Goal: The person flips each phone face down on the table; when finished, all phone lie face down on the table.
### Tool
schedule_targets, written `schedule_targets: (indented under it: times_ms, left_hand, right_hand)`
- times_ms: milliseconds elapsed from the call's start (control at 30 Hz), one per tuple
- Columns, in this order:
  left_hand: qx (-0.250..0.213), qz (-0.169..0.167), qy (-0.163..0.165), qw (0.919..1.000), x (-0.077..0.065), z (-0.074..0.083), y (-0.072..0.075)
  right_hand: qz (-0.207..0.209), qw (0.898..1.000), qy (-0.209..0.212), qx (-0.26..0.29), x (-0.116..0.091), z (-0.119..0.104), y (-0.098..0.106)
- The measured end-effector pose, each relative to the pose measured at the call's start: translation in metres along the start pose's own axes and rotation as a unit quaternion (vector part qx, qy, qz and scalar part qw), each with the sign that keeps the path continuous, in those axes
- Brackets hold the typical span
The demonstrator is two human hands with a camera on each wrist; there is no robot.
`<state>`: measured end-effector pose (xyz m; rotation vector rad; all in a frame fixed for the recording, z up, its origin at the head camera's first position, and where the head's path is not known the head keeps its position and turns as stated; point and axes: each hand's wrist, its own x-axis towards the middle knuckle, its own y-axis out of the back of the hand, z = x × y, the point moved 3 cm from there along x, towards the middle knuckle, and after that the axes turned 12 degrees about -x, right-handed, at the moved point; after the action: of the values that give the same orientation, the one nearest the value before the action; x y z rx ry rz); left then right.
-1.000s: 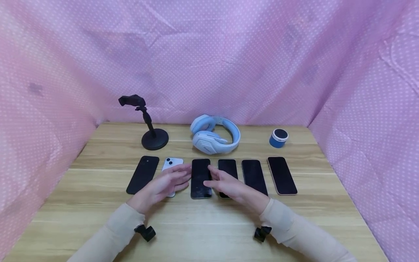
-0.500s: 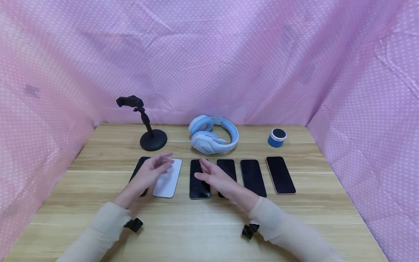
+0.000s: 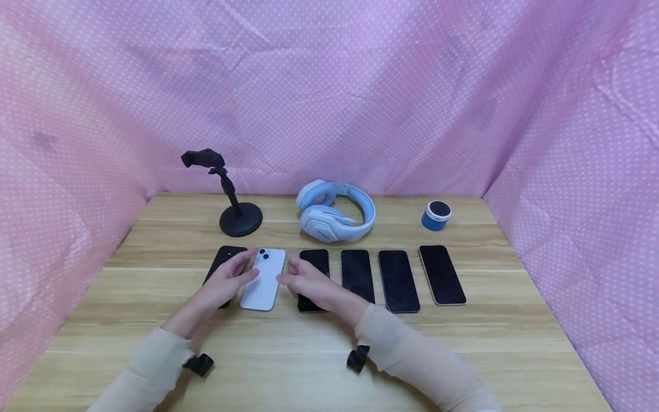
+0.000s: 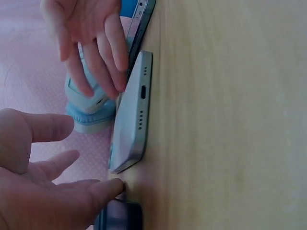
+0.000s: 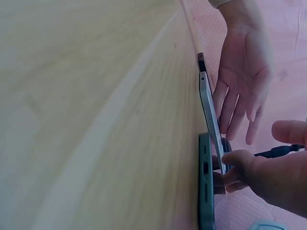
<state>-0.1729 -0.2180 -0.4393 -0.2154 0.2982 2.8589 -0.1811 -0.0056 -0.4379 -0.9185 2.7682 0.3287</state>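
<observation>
A white smartphone (image 3: pixel 264 283) lies camera side up on the wooden table, between my two hands. My left hand (image 3: pixel 223 283) is at its left edge, above a black smartphone (image 3: pixel 226 255) that it partly covers. The left fingers (image 4: pixel 98 191) are extended beside the white phone. On the other side, my right hand (image 3: pixel 311 283) reaches over a dark-screened smartphone (image 3: pixel 313 260), with its fingers and thumb near the white phone's right edge. The right fingers (image 4: pixel 98 67) look straight and loose in the left wrist view. Neither hand grips anything; whether fingertips touch the white phone is hard to tell.
Farther right lie three more dark-screened phones (image 3: pixel 357 274) in the same row. Behind the row stand a black phone stand (image 3: pixel 240 220), light-blue headphones (image 3: pixel 337 220) and a small blue speaker (image 3: pixel 436 216). Pink dotted cloth (image 3: pixel 329 97) hangs around the table (image 3: pixel 288 366).
Both hands have shifted left, from either side of the third phone to either side of the white phone. The white phone's back, earlier partly covered by my left hand, now shows.
</observation>
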Motion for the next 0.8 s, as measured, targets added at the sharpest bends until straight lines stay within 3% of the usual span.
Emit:
schedule_targets:
  times_ms: [167, 300, 467, 800]
  left_hand:
    - [-0.011, -0.016, 0.007, 0.9998, -0.001, -0.004, -0.005]
    - [-0.058, -0.01, 0.024, 0.998, -0.002, -0.007, -0.006]
    - [-0.133, 0.002, 0.044, 0.9902, -0.004, -0.01, -0.001]
    - [-0.198, -0.015, 0.076, 0.9771, -0.002, -0.014, 0.001]
  right_hand:
    - [0.0, 1.0, -0.008, -0.026, 0.01, -0.001, -0.007]
    - [0.0, 0.999, -0.023, -0.032, 0.017, 0.0, -0.011]
    - [-0.011, 0.999, -0.032, -0.029, 0.025, 0.0, -0.018]
    - [-0.036, 0.996, -0.058, -0.055, 0.027, 0.0, -0.02]
